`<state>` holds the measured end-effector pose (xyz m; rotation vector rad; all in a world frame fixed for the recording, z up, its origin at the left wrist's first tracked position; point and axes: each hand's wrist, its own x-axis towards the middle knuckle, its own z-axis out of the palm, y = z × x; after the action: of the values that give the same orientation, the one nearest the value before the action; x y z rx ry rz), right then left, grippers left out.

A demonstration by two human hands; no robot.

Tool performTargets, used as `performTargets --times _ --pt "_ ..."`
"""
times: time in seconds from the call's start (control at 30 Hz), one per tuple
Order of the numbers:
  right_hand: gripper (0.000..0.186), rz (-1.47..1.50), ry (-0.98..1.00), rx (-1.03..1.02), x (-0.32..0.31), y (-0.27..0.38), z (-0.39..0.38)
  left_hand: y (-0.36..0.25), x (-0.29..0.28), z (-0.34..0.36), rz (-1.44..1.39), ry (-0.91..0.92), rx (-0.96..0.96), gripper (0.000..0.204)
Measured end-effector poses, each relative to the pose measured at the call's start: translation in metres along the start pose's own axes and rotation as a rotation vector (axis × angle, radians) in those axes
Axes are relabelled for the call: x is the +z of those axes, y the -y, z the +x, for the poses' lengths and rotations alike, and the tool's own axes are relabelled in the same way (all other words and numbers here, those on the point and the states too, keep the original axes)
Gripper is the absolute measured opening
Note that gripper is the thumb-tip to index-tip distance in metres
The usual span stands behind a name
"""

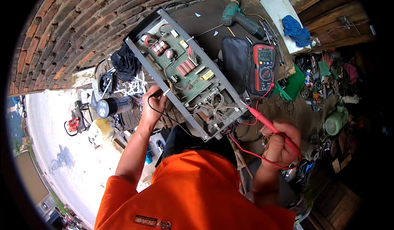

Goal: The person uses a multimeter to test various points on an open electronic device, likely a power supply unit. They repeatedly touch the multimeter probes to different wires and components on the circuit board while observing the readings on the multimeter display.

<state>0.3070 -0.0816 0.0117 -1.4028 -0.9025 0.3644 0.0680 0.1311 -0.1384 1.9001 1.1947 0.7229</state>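
Observation:
An open dark metal chassis [144, 68] lies slanted across the workbench in front of me. Inside it sits a green circuit board [177, 85] with red-brown components, and a bundle of grey wires fills its near end. My left hand [154, 107] is closed on a black test probe [157, 93] at the chassis's left side, its black lead curving down. In my right hand [282, 144] I pinch a red test probe [266, 122], its tip at the chassis's near right corner. To the right, a red and black multimeter [263, 69] lies in its unzipped case [235, 57], display lit.
A teal cordless drill [240, 20] and several screwdrivers [269, 32] lie at the far right of the bench. A green bin [292, 85] stands beside the multimeter. White cable ties [137, 84] and a black cylinder [115, 106] are on the left. A brick wall [82, 33] bounds the far side.

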Motion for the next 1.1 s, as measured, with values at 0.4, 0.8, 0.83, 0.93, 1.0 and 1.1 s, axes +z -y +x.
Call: performTargets --times 0.4,0.8,0.83,0.93,1.0,1.1 --pt "0.013 -0.271 0.548 -0.141 0.070 -0.008 0.117 0.002 0.010 -0.008 0.067 -0.063 0.039 0.018" --pt "0.015 -0.404 0.643 -0.213 0.108 -0.018 0.117 -0.004 0.006 -0.008 -0.010 -0.043 -0.006 0.018" --pt "0.015 -0.419 0.646 -0.219 0.110 -0.019 0.118 -0.004 0.006 -0.007 -0.025 -0.042 -0.010 0.018" --pt "0.015 -0.454 0.656 -0.210 0.112 -0.021 0.118 -0.003 0.006 -0.005 -0.040 -0.040 -0.012 0.018" --pt "0.015 -0.464 0.660 -0.198 0.112 -0.021 0.118 -0.003 0.006 -0.005 -0.043 -0.036 -0.015 0.018" --pt "0.015 -0.470 0.665 -0.180 0.112 -0.021 0.118 -0.005 0.005 -0.005 -0.049 -0.036 -0.022 0.017"
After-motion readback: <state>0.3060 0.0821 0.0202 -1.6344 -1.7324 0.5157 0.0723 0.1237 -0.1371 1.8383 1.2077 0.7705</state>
